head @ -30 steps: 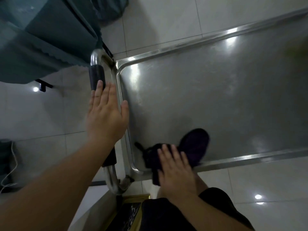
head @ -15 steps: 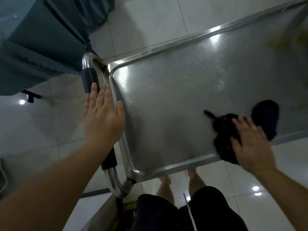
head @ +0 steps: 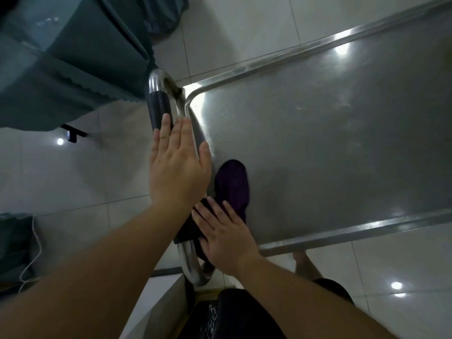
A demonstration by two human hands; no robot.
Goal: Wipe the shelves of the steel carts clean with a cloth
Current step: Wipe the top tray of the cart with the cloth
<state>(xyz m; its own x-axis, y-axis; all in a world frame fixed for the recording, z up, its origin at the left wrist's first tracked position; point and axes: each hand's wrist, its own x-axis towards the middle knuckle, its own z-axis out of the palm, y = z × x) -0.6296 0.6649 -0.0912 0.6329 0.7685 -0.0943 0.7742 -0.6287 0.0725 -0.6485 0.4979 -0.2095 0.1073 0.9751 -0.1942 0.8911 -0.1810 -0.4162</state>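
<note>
The steel cart's top shelf (head: 318,148) fills the right of the view, with a raised rim all round. A dark purple cloth (head: 233,187) lies at the shelf's near left corner. My right hand (head: 225,236) presses flat on the cloth's near part, fingers straight and spread. My left hand (head: 178,167) rests flat with straight fingers on the cart's push handle (head: 159,106), a steel tube with a black grip, beside the shelf's left rim.
A teal curtain (head: 61,57) hangs at the upper left, close to the handle. Glossy white floor tiles (head: 73,179) surround the cart. A dark object with a white cord (head: 17,245) sits at the far left. My legs show below the shelf's near rim.
My right hand has swept the cloth from the shelf's near right back to the near left corner. My left hand has stayed on the handle.
</note>
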